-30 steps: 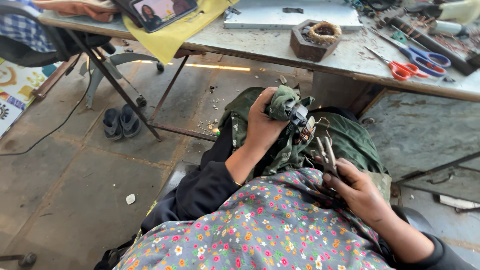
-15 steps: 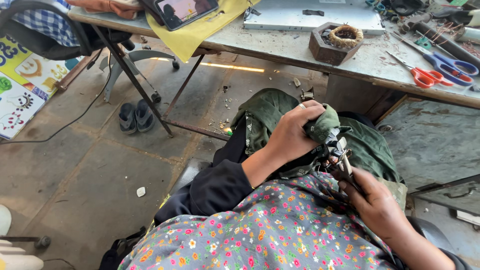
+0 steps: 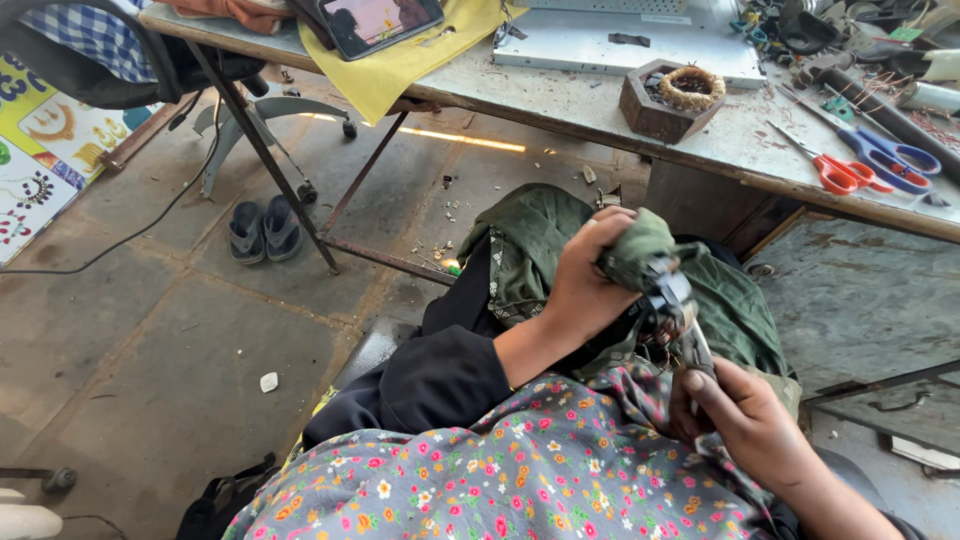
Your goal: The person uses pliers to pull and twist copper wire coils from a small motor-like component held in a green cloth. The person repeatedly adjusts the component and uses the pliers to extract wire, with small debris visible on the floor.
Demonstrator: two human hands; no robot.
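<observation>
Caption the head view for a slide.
Left hand grips a cloth-wrapped metal part over the lap; right hand holds its lower end beside a cluttered workbench.

A table stands far; on it a tablet left, scissors right. Sandals lie under its left end; both hands near.

Left hand presses a green cloth onto a metal part; right hand steadies it below.
</observation>
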